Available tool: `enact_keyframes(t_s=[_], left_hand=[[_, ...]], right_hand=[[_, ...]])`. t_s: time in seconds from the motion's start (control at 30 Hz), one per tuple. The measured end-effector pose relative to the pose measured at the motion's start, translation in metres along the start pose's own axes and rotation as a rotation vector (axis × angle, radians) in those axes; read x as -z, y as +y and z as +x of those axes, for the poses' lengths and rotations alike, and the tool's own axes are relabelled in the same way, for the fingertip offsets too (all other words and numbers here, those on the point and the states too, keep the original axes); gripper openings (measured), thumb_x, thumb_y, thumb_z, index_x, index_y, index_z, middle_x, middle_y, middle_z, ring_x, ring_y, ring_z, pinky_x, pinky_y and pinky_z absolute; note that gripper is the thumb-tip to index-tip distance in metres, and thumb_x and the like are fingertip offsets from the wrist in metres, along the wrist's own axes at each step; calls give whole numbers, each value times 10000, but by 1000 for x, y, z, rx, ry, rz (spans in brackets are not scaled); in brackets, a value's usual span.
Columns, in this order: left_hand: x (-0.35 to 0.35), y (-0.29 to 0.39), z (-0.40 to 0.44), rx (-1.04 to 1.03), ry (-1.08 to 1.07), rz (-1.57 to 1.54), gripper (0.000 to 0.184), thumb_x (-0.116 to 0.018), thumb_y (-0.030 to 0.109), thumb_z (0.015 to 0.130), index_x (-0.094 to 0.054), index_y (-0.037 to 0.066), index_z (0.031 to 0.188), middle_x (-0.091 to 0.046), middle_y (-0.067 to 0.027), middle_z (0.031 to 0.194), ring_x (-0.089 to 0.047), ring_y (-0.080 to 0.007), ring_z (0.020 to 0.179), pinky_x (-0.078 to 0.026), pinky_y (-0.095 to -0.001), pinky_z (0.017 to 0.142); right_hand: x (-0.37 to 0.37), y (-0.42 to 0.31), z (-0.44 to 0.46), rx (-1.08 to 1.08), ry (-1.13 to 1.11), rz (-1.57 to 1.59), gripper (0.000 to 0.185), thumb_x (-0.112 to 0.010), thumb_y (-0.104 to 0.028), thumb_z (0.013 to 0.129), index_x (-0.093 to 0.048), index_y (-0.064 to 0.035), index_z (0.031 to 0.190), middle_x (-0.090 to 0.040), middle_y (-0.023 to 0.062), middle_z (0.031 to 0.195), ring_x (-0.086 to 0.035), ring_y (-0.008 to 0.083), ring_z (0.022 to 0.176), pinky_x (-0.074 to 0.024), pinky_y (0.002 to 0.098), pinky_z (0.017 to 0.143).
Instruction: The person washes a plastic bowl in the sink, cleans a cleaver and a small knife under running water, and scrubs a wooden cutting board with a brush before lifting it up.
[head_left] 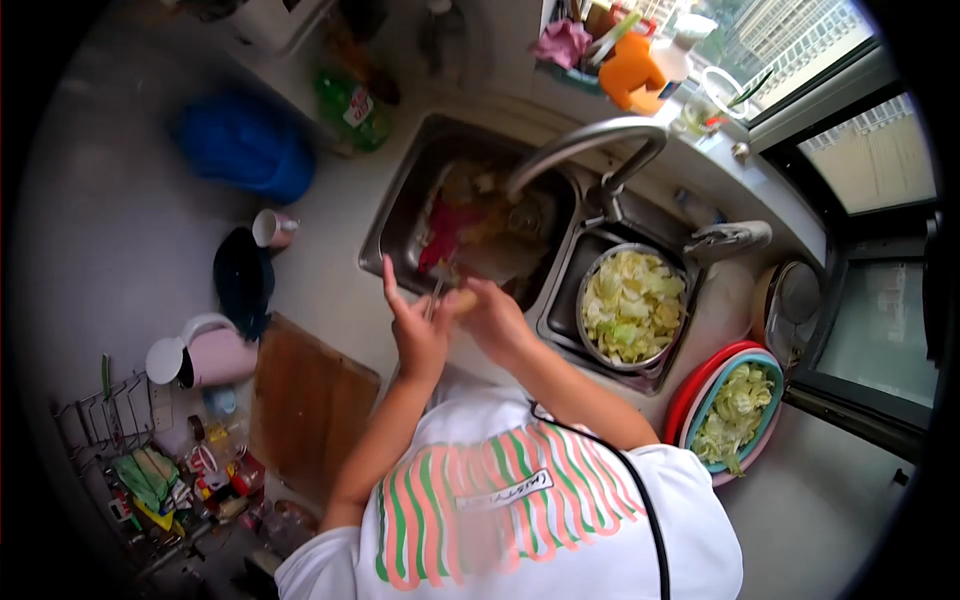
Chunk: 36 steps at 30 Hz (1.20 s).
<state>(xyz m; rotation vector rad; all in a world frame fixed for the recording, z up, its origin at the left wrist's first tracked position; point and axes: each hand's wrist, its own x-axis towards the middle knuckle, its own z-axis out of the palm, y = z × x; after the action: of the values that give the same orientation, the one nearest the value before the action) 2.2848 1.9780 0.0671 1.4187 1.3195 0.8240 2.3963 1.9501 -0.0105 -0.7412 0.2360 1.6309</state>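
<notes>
Over the near edge of the left sink basin (375, 235), my left hand (418, 332) has one finger stretched out and the others bent around a thin metallic tool (435, 298), too small to identify. Close beside it, my right hand (495, 318) grips a small pale yellow piece (462, 301), which meets the tool. Below them in the basin lie a pink-red item (440, 232) and pale scraps, partly blurred. A curved faucet (590, 135) reaches over this basin. The right basin holds a round metal bowl (583, 330) of chopped cabbage (630, 305).
Stacked basins (683, 410) with more leaves stand at the right, beside the open window. On the left are a wooden cutting board (305, 400), a pink jug (222, 358), a mug (272, 229), a blue container (245, 145) and a green bottle (352, 110).
</notes>
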Motion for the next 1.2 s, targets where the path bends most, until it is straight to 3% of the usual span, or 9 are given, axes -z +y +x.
enact_keyframes(t_s=[0.17,0.3,0.53,0.73,0.9,0.97,1.07,1.17,1.2], left_hand=[[52,-13,-21,-2,130,-151,774,-582,274,1022,-59,135,1575,-600,-55,643,-448,-82,461,-322,-209,414],[110,-44,-43,45,306,-116,662,-535,257,1041,-146,152,1566,-557,-31,612,-417,-70,438,-289,-203,393],[204,-76,-84,158,623,-264,624,-524,300,1049,-200,161,1563,-529,-32,613,-408,-63,464,-251,-204,397],[262,-103,-108,301,872,-335,633,-458,499,1036,-304,131,1528,-445,-22,598,-337,-88,412,-221,-239,349],[291,-105,-128,183,862,-365,582,-407,446,1059,-301,81,1500,-448,-19,564,-377,-81,407,-247,-226,351],[300,-112,-135,181,874,-432,525,-402,303,1042,-288,82,1505,-429,-15,562,-356,-83,417,-249,-221,367],[311,-143,-139,124,877,-606,588,-409,150,909,-319,159,1490,-389,17,580,-318,-72,426,-237,-210,382],[323,-135,-143,211,835,-576,628,-409,80,915,-260,173,1517,-422,3,695,-347,-67,551,-281,-211,463],[329,-139,-144,214,837,-636,656,-439,54,911,-239,199,1520,-443,-10,730,-368,-72,580,-309,-208,492]], right_hand=[[-18,-53,-15,-316,14,79,104,-578,-116,928,-514,-50,977,-548,112,905,-570,238,821,-550,439,864],[-2,-89,12,-401,-201,-310,69,-570,-113,954,-528,-97,1007,-530,31,809,-489,124,589,-395,262,474],[-32,-88,50,15,43,-2509,538,-718,-295,845,-555,-45,1293,-701,210,1074,-693,391,951,-532,446,791],[-1,-74,67,-104,158,-1189,156,-585,-232,974,-649,-97,1014,-583,67,696,-590,145,619,-345,261,388],[54,-69,136,719,175,-2458,109,-581,-217,994,-600,-155,907,-510,42,617,-440,108,465,-312,264,341],[18,-94,110,-181,239,-680,104,-582,-190,989,-570,-139,900,-527,29,637,-524,144,473,-313,239,350],[32,-106,108,-292,212,-765,62,-581,-191,972,-582,-135,945,-556,36,644,-549,197,484,-403,295,385],[-15,-26,77,662,380,-2791,239,-571,-177,932,-640,-146,1159,-707,140,811,-708,342,722,-561,428,600],[-47,-10,60,446,519,-2562,488,-549,-171,895,-568,-204,1382,-712,216,1006,-682,418,981,-548,495,848]])
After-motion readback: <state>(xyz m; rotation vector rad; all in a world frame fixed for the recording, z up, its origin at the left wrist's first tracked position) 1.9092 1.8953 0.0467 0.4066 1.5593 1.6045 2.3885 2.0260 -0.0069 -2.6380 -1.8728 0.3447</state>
